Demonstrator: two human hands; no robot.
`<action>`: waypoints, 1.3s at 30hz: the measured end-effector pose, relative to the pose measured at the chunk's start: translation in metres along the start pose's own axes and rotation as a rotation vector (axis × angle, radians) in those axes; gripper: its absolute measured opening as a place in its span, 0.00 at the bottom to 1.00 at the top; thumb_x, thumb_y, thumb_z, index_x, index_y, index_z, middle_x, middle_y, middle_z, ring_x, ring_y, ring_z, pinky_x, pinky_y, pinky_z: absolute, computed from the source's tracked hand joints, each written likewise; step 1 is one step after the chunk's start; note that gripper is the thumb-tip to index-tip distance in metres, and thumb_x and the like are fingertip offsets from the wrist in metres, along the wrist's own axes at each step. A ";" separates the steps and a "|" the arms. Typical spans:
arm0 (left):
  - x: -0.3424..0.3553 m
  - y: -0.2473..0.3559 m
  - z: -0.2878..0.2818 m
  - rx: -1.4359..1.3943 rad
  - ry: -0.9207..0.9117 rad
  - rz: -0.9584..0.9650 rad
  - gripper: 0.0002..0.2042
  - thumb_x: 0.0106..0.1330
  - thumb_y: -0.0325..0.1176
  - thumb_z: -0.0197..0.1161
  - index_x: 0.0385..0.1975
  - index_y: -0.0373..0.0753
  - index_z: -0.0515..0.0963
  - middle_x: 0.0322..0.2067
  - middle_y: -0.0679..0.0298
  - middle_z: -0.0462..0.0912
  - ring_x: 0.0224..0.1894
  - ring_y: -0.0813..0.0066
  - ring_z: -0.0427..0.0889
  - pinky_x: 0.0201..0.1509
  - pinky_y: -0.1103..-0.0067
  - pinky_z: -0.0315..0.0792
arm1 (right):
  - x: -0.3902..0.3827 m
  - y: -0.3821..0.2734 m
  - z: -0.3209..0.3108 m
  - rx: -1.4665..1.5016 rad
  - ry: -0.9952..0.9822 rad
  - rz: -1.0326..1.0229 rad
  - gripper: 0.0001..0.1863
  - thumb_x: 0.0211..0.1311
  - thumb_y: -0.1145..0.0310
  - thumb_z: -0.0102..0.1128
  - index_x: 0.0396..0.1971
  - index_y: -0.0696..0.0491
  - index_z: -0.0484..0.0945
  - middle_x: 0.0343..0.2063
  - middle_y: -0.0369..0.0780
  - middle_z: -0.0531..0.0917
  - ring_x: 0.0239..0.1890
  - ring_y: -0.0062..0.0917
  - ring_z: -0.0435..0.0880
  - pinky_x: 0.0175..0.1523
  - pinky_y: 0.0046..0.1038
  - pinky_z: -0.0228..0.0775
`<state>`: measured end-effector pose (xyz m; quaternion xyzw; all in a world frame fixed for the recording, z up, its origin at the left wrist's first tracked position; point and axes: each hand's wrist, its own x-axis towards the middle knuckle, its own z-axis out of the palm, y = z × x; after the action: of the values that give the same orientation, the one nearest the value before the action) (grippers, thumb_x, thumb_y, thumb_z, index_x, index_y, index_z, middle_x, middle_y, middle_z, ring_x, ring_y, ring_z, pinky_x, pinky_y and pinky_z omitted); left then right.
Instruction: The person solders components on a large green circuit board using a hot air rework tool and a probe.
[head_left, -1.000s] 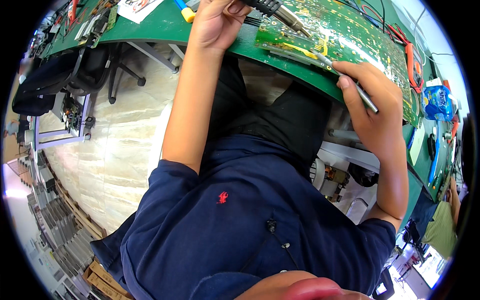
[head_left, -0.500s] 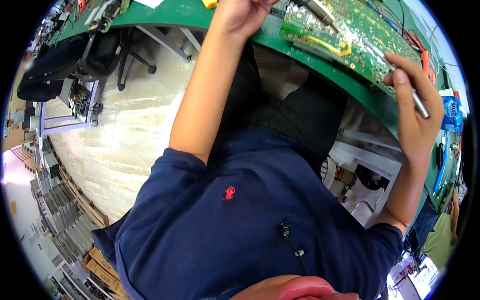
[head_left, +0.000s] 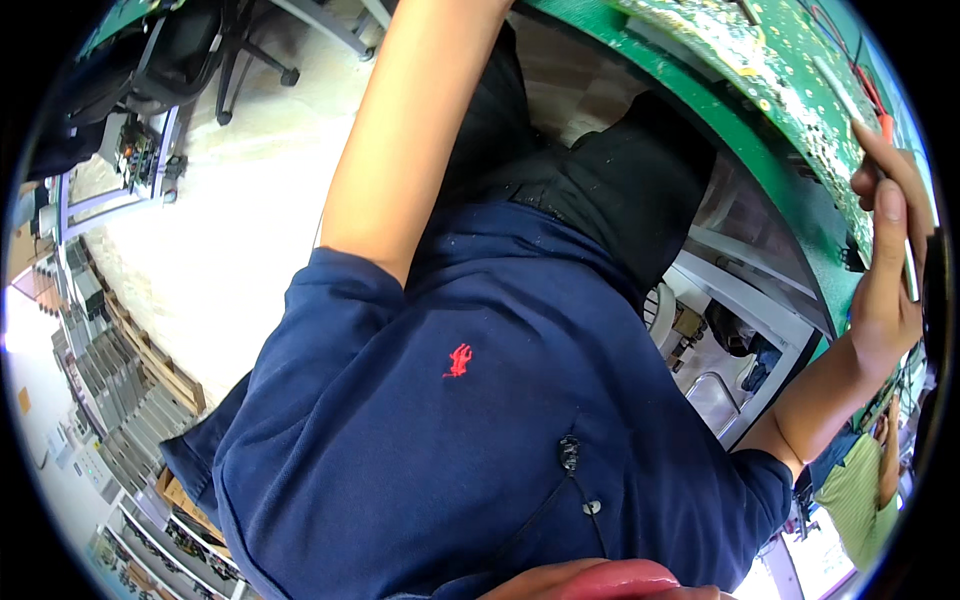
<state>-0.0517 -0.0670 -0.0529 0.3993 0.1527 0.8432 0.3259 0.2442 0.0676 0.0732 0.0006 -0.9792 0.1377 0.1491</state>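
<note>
My right hand (head_left: pixel 890 230) is closed on a slim silver pair of tweezers (head_left: pixel 840 92), held like a pen at the right side. The tweezers' tip lies over a large green circuit board (head_left: pixel 795 100), which is partly washed out by glare. A dark metal nozzle tip (head_left: pixel 747 12) shows above the board at the top edge; the rest of that tool is cut off. Only my left forearm (head_left: pixel 410 130) appears, reaching up past the top edge, so its hand is out of the picture.
The board lies on a green-topped bench (head_left: pixel 650 55) with a curved-looking near edge. A red probe (head_left: pixel 886 126) and its wires lie beyond my right hand. A black wheeled chair (head_left: pixel 180 55) stands at left, and another person in a green top (head_left: pixel 855 490) is at lower right.
The view has shifted, so bench and board sit higher and further right. My left hand has left the picture at the top. My right hand still grips the tweezers.
</note>
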 end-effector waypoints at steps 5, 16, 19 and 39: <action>-0.002 0.001 0.004 -0.014 0.127 -0.008 0.21 0.73 0.39 0.57 0.57 0.28 0.69 0.22 0.76 0.68 0.21 0.90 0.62 0.27 0.88 0.58 | 0.005 -0.008 -0.004 0.023 -0.009 0.036 0.14 0.70 0.76 0.48 0.49 0.62 0.80 0.37 0.42 0.82 0.36 0.20 0.77 0.45 0.21 0.68; -0.009 0.000 0.019 -0.006 0.232 0.086 0.23 0.76 0.40 0.51 0.66 0.40 0.60 0.59 0.59 0.70 0.23 0.91 0.64 0.27 0.90 0.60 | 0.018 -0.003 0.018 0.156 0.020 0.013 0.10 0.56 0.84 0.57 0.39 0.67 0.80 0.23 0.44 0.78 0.25 0.26 0.77 0.30 0.24 0.65; -0.010 -0.002 0.021 0.016 0.230 0.099 0.24 0.76 0.41 0.51 0.66 0.39 0.58 0.58 0.60 0.70 0.23 0.91 0.64 0.27 0.90 0.60 | 0.017 0.004 0.027 0.160 0.038 -0.060 0.11 0.53 0.85 0.58 0.38 0.66 0.80 0.22 0.44 0.77 0.24 0.28 0.76 0.30 0.25 0.65; -0.010 -0.004 0.010 -0.125 0.145 0.116 0.29 0.74 0.40 0.55 0.68 0.35 0.54 0.60 0.56 0.67 0.24 0.88 0.70 0.30 0.92 0.70 | 0.006 -0.007 0.061 -0.141 0.077 -0.279 0.15 0.50 0.84 0.59 0.40 0.70 0.77 0.22 0.45 0.76 0.23 0.33 0.76 0.25 0.31 0.69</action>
<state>-0.0371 -0.0709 -0.0547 0.3242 0.0995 0.8953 0.2890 0.2206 0.0452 0.0210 0.1209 -0.9704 0.0465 0.2040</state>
